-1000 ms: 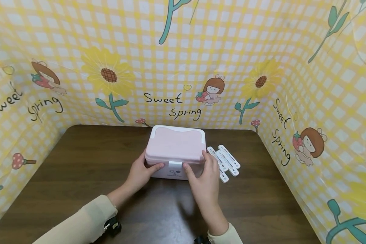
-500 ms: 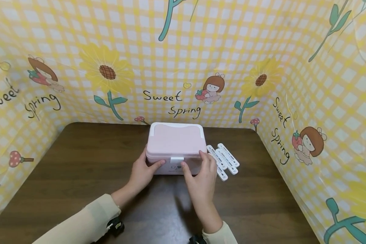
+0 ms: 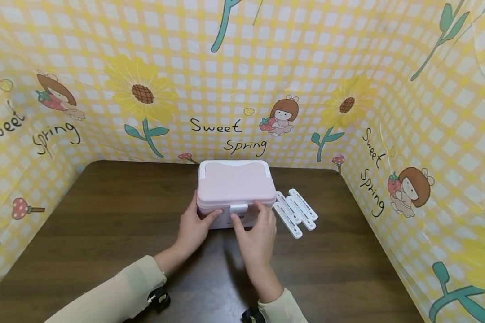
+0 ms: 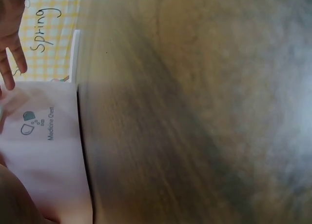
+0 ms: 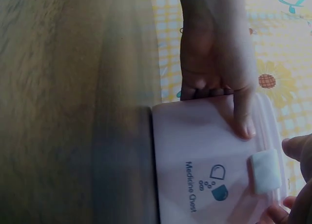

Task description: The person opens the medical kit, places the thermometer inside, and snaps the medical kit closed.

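Observation:
A pale pink medicine chest with a white-edged, closed lid stands at the back middle of the table. My left hand grips its left end, thumb on the front face and fingers around the side, as the right wrist view also shows. A white latch sits at the front middle of the lid. My right hand is at the front, right of the latch, fingertips by the lid's edge and thumb just below the latch. Its outer fingers are straight in the left wrist view. Exact fingertip contact is unclear.
Several white strips with dark markings lie on the table right of the chest. The dark wooden table is bordered behind and at the sides by a yellow checked cloth printed with flowers.
My right hand has moved left from the chest's front right corner towards the latch. The chest has turned and shifted slightly right. My left hand keeps its grip on the left end.

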Tool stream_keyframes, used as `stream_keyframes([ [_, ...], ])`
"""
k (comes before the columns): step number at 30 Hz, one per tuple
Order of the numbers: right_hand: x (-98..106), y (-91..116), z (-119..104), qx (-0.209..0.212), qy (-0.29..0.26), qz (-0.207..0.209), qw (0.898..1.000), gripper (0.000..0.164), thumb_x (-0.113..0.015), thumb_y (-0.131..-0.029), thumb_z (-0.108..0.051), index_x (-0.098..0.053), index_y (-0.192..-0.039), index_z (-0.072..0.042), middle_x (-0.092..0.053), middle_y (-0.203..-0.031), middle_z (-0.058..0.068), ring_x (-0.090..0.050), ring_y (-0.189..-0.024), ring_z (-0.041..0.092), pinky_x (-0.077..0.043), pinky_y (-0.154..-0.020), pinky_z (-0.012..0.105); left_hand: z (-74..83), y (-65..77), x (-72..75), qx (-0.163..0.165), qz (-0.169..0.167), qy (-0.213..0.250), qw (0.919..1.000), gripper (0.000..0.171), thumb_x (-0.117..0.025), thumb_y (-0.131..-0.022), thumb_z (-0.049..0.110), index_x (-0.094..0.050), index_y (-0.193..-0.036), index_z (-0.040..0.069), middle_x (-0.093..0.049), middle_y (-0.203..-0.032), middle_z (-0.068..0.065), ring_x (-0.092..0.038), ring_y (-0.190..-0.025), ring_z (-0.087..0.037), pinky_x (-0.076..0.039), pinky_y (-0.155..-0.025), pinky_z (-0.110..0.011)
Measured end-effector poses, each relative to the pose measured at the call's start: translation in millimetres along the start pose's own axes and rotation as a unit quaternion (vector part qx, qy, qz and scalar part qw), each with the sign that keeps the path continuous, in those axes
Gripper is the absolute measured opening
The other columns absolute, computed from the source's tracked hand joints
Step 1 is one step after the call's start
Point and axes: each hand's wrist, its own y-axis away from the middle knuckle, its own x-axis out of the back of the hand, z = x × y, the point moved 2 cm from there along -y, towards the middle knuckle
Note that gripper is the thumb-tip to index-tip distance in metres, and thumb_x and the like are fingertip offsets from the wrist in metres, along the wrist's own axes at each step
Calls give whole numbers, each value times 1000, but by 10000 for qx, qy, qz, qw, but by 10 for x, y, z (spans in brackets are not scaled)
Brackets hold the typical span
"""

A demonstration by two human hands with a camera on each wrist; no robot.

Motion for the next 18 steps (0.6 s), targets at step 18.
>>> stream_keyframes([
  [18, -261, -51, -41, -388, 496, 330, 9975, 58, -92, -71, -44, -56, -101, -10, -57, -93, 7, -55, -88, 27, -43, -81, 45, -11, 25, -22, -10, 54, 16, 10000, 103, -79, -90, 40, -16, -163, 3, -28, -166, -17, -35, -150, -27, -35, -120, -46],
])
